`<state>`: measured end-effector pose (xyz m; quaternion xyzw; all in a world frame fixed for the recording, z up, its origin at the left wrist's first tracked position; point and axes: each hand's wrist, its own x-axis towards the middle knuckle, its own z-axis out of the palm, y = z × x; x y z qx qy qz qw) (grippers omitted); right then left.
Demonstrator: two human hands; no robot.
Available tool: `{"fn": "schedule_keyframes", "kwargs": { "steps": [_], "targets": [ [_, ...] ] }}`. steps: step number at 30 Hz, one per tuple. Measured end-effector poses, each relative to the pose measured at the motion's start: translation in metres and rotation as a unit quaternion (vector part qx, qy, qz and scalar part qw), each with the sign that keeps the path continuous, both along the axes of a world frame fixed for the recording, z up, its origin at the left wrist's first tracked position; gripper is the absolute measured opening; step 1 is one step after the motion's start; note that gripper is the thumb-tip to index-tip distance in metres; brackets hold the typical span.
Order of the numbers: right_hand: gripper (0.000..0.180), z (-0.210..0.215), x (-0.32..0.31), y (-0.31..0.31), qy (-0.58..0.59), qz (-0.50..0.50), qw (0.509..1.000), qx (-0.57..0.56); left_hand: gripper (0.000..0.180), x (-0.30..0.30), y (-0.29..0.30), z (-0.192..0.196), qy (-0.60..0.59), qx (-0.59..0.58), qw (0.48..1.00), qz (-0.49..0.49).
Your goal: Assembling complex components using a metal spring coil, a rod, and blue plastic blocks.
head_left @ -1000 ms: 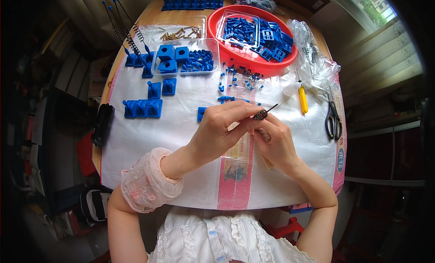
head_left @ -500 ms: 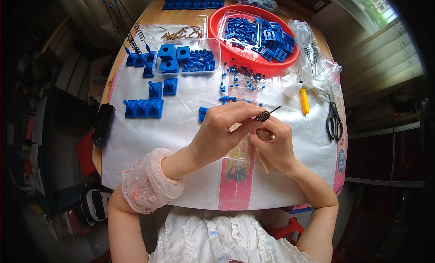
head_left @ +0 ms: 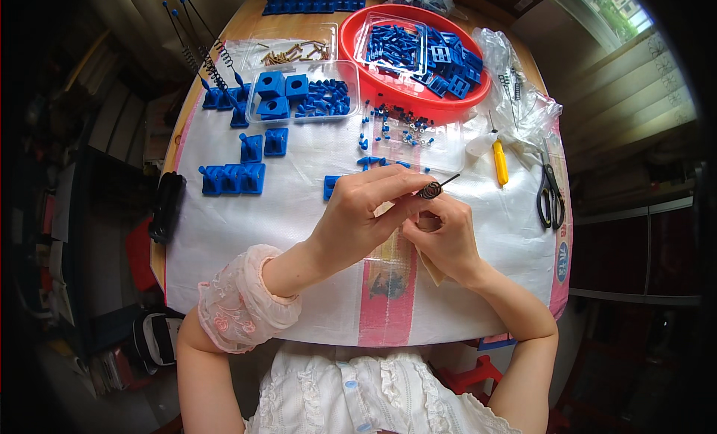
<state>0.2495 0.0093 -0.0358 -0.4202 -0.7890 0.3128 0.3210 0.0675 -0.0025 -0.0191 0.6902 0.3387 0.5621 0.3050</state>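
A black coil spring point(head_left: 429, 190) with a straight wire end pointing up to the right is pinched in my left hand point(head_left: 362, 210). My right hand point(head_left: 448, 236) is closed right beside it, its fingertips close against the spring's underside. From under my right hand sticks the corner of a thin beige sheet point(head_left: 431, 270), which seems held in its fingers; most of it is hidden. Just beyond my left hand lie small blue plastic parts point(head_left: 382, 163) and a blue base point(head_left: 330, 186), partly covered by the hand.
Blue stands point(head_left: 233, 180) sit at the left, some farther ones bearing upright springs point(head_left: 213, 64). A clear box point(head_left: 353, 98) holds blue parts; brass screws point(head_left: 295, 53) lie behind. A red basin point(head_left: 482, 94) is full of blue pieces. A yellow-handled screwdriver point(head_left: 500, 165) and scissors point(head_left: 551, 199) lie right.
Both hands keep their hold with only a slight shift at the fingers. The whole view has moved a little, so everything sits slightly farther left.
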Motion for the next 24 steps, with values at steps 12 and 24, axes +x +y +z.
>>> {"fn": "schedule_keyframes", "kwargs": {
  "steps": [12,24],
  "targets": [
    [0.01,-0.001,0.0054,0.0019,0.031,0.023,0.998,-0.042,0.02,-0.0012,0.0003,-0.0012,-0.006,-0.011,1.0,-0.009],
    [0.009,-0.0074,0.0016,-0.0001,0.059,0.008,0.997,-0.044,0.021,-0.0015,0.0007,-0.0012,0.001,0.003,1.0,0.001]
  ]
}}
